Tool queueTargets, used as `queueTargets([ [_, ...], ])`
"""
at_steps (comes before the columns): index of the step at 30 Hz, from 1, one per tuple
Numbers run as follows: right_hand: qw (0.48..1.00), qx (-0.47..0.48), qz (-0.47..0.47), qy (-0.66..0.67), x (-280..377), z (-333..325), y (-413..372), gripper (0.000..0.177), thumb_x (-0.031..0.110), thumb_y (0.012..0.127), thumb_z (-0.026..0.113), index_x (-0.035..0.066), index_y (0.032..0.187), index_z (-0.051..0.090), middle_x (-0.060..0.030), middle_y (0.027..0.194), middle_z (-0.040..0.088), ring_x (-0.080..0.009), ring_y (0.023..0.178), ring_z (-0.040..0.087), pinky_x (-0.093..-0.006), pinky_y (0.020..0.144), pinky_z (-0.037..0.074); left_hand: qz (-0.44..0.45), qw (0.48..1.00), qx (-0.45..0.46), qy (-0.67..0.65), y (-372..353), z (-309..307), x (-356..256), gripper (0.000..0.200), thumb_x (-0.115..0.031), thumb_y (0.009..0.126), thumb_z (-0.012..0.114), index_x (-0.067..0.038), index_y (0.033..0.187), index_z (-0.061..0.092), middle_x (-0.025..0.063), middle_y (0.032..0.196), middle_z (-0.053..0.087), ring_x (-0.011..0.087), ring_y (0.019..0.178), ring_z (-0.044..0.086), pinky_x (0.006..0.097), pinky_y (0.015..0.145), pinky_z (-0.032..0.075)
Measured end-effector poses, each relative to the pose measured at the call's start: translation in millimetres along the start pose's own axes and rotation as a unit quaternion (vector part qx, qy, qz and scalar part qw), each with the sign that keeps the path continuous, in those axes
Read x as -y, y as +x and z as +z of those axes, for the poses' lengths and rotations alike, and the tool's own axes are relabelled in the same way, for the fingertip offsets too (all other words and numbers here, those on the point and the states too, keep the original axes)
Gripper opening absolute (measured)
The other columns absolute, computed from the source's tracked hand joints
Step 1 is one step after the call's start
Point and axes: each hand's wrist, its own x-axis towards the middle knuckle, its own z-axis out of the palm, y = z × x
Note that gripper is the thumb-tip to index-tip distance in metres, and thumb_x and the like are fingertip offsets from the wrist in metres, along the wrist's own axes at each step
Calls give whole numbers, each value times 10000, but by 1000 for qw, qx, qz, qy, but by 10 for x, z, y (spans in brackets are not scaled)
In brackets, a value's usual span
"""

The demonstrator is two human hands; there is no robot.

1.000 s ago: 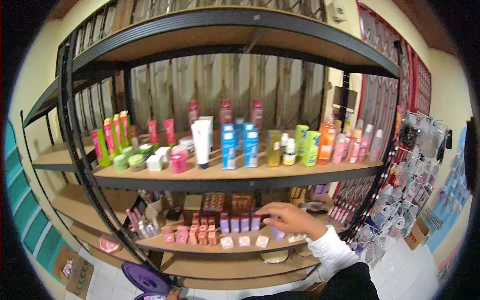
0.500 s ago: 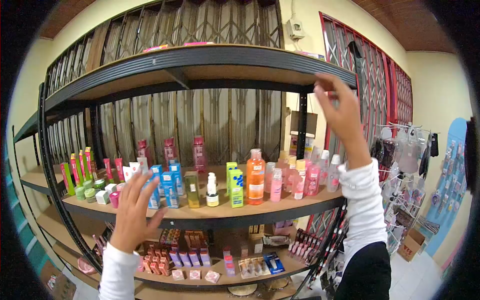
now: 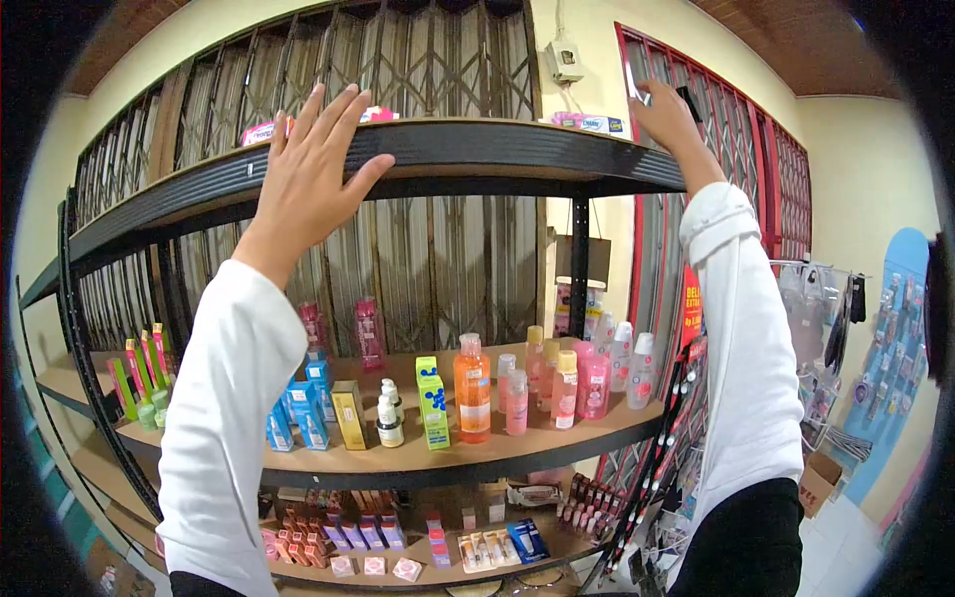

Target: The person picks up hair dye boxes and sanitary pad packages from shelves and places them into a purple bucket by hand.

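Note:
My left hand (image 3: 310, 184) is raised with spread fingers in front of the upper shelf's dark edge (image 3: 448, 145), holding nothing. Just behind its fingertips lies a pink and white package (image 3: 261, 132) on the top board. My right hand (image 3: 676, 124) is up at the right end of that shelf, its fingers apart and bent a little. Nearest to it is a white and blue package (image 3: 600, 124), lying on the board to the left of the fingers.
On the middle shelf stand an orange bottle (image 3: 473, 398), a green box (image 3: 432, 408), a pink bottle (image 3: 594, 386) and several blue boxes (image 3: 308, 423). Small cosmetics fill the lower shelf, among them purple boxes (image 3: 373, 532). Hanging goods (image 3: 811, 298) are at the right.
My left hand has risen from the middle shelf to the top shelf's edge. My right hand has moved slightly up. The view has tilted upward, and the packages on top now show more.

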Motion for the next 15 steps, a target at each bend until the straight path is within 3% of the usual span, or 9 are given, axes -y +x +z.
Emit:
queueTargets([
  [1, 999, 36, 14, -11, -40, 70, 95, 422, 318, 808, 559, 50, 1132, 591, -210, 1136, 589, -359, 1078, 546, -414, 930, 420, 4, 1000, -25, 5, 70, 62, -1, 639, -541, 898, 407, -133, 1386, 357, 130, 1401, 388, 274, 1351, 270, 488, 1107, 122],
  [4, 989, 133, 35, -54, -147, 329, 338, 407, 311, 812, 556, 83, 1145, 606, -200, 1153, 588, -354, 1093, 545, -396, 947, 418, -43, 997, 64, -5, 129, 147, -25, 620, -548, 889, 424, -121, 1340, 422, 163, 1332, 462, 295, 1314, 337, 505, 1095, 135],
  [5, 986, 156, 26, -63, -190, 432, 389, 413, 312, 813, 556, 85, 1154, 602, -197, 1165, 582, -351, 1101, 541, -390, 952, 416, -37, 998, -8, -41, 124, 202, -34, 572, -538, 886, 438, -88, 1233, 509, 171, 1231, 538, 317, 1238, 428, 521, 1081, 149],
  [8, 969, 226, 23, -100, -148, 642, 445, 490, 246, 808, 545, 96, 1273, 499, -181, 1242, 535, -342, 1148, 513, -376, 983, 402, -63, 995, 4, -75, 122, 156, -82, 514, -508, 887, 450, -72, 1140, 549, 156, 1166, 568, 320, 1160, 487, 543, 1062, 163],
  [9, 965, 239, 21, -109, -108, 687, 455, 514, 224, 806, 538, 98, 1300, 468, -176, 1261, 522, -341, 1158, 505, -377, 988, 399, -64, 993, -38, -86, 119, 217, -84, 514, -504, 854, 510, -32, 1041, 592, 147, 1077, 607, 297, 1107, 522, 584, 1051, 168],
  [15, 915, 376, 2, -144, 37, 876, 706, 691, 48, 763, 509, 146, 1414, 300, -185, 1367, 417, -339, 1248, 421, -379, 1036, 353, -74, 993, -51, -79, 110, 261, -110, 514, -500, 851, 511, -29, 1038, 596, 142, 1055, 605, 294, 1083, 531, 605, 1037, 182],
])
